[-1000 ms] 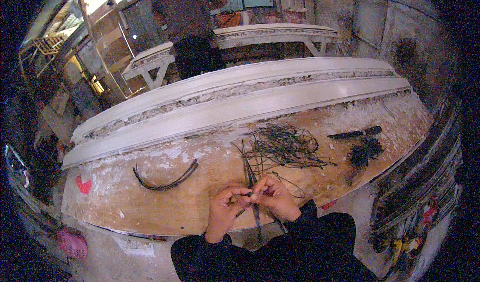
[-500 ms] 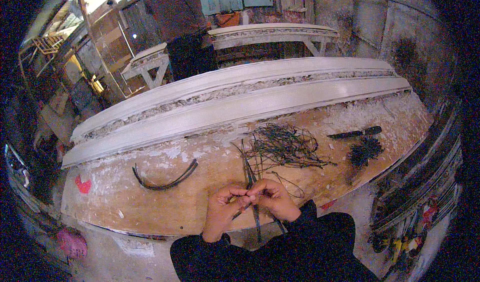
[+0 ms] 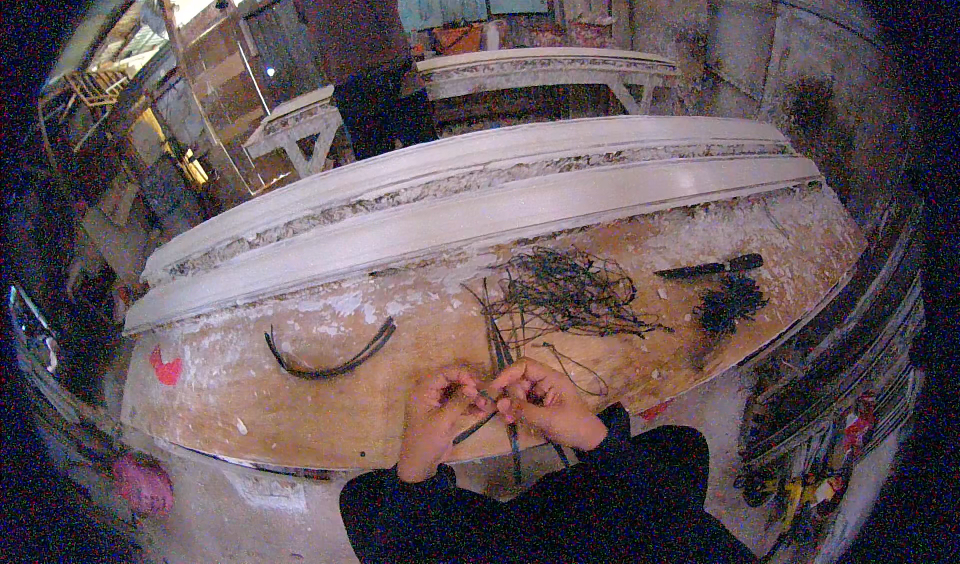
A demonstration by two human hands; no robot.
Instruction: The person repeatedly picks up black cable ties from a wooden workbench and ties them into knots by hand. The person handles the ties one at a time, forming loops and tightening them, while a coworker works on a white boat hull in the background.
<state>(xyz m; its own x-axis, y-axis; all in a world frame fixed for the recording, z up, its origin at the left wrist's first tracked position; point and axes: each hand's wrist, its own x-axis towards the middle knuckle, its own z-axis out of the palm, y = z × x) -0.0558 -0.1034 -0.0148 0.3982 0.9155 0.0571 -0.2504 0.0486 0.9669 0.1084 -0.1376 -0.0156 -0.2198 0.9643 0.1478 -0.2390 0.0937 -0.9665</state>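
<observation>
Over the near edge of the wooden tabletop (image 3: pixel 300 424), my two hands meet fingertip to fingertip. My left hand (image 3: pixel 432 419) and my right hand (image 3: pixel 550 404) both pinch a thin black strip (image 3: pixel 475 427); its lower end slants out beneath my left fingers. Other long black strips (image 3: pixel 515 449) run under my hands and past the table's edge. Just beyond lies a loose tangle of dark cord (image 3: pixel 570 289), with one thin loop near my right hand. A dark-handled knife (image 3: pixel 710 266) lies to the right, above a small bunch of short dark ties (image 3: pixel 730 304).
Curved black strips (image 3: pixel 330 372) lie on the left of the table. Two long white mouldings (image 3: pixel 480 212) span its far side. A person (image 3: pixel 360 44) stands behind, near another bench (image 3: pixel 550 64). A pink object (image 3: pixel 143 484) sits at the lower left, on the floor.
My hands have shifted slightly; the left has drawn a little left and down, and its fingers have spread more around the strip. The person behind has moved slightly.
</observation>
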